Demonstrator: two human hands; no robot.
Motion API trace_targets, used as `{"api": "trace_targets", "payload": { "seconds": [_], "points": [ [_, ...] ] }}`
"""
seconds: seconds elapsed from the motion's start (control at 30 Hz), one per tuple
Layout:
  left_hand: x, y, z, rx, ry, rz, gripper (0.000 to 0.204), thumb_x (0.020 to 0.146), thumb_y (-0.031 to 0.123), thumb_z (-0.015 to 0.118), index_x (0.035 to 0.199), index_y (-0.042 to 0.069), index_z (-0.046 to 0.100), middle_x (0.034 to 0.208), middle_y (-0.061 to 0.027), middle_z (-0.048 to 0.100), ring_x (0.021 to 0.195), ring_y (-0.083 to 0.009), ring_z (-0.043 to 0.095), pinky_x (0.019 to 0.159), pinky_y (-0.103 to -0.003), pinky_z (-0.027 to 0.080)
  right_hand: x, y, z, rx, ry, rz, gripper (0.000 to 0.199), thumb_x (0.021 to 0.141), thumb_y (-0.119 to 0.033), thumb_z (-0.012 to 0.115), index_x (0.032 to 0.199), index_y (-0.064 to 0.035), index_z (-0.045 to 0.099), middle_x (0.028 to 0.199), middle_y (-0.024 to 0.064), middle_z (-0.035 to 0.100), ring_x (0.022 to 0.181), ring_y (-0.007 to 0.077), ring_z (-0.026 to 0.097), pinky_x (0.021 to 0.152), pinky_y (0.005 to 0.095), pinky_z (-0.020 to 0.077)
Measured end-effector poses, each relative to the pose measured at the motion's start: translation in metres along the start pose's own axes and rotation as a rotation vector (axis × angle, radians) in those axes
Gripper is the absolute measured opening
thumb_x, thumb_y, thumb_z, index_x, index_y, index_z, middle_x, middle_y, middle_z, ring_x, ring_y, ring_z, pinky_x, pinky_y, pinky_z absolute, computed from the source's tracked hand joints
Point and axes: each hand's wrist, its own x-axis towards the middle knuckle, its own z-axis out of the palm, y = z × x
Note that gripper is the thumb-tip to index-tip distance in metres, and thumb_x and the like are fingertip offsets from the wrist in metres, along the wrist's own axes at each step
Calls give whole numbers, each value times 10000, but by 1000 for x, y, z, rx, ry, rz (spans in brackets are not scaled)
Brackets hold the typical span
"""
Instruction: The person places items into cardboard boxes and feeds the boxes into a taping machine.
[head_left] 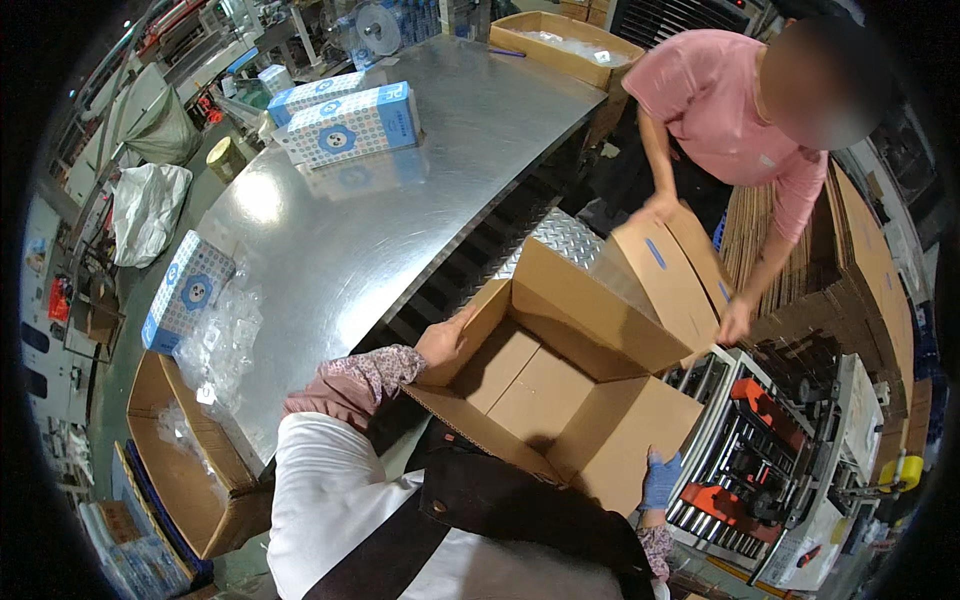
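Note:
In front of me is a large cardboard box (530, 385), its top flaps up and its bottom closed along a seam. My bare left hand (440, 340) grips its left wall near the far corner. At the near right, my right hand (660, 482), in a blue glove, holds the edge of a raised flap. Nothing lies inside the box. Across from me a person in a pink shirt (715, 110) handles a folded cardboard carton (665, 265) with both hands, partly blurred by motion.
A steel table (330, 235) stretches along the left, bearing blue-and-white patterned packs (350, 125) and clear plastic bags (222, 320). A roller machine with red parts (745, 470) stands at right. Flattened cartons (830, 300) are stacked behind it. An open carton (185, 460) sits lower left.

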Motion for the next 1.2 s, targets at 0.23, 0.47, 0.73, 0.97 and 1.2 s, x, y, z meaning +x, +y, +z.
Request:
{"api": "trace_targets", "payload": {
  "seconds": [0.23, 0.47, 0.73, 0.97, 1.2],
  "points": [
    [40, -64, -42, 293, 367, 320, 546, 889, 223, 589, 1362, 43, 385, 1275, -222, 509, 1179, -360, 500, 1001, -442, 417, 43, -35, 91, -21, -88, 53, 339, 872, -79, 619, 1181, 37, 540, 1093, 75, 622, 963, 155, 576, 866, 298, 465],
    [112, -151, -228, 313, 801, 273, 375, 858, 220, 611, 1188, 48, 562, 1257, -187, 533, 1200, -345, 484, 1016, -472, 377, 67, -67, 154, -64, -83, 33, 317, 856, -78, 618, 1151, 30, 572, 1106, 68, 623, 983, 155, 572, 846, 289, 459],
    [213, -370, -462, 553, 1183, -142, 409, 840, 317, 626, 1085, -10, 616, 1109, -207, 608, 1044, -370, 555, 922, -456, 417, 59, -105, 110, -476, 461, -255, 383, 909, -108, 595, 1260, -2, 483, 1159, 91, 564, 1044, 188, 549, 916, 304, 447],
    [213, -380, -506, -74, 102, -731, 793, 761, 731, 551, 1100, 25, 674, 1140, -179, 640, 1049, -242, 608, 890, -350, 461, 55, -238, 282, -211, 176, -76, 256, 894, -65, 595, 1143, -3, 590, 1111, 85, 598, 966, 159, 606, 850, 281, 485],
    [140, -354, -407, -740, -326, -369, 872, 779, 677, 567, 1394, 74, 431, 1323, -140, 538, 1155, -278, 553, 967, -408, 419, 147, -200, 573, -109, -656, -107, 479, 950, -312, 561, 1281, 32, 522, 1248, 107, 583, 1150, 160, 533, 1001, 270, 387]
  ]
}}
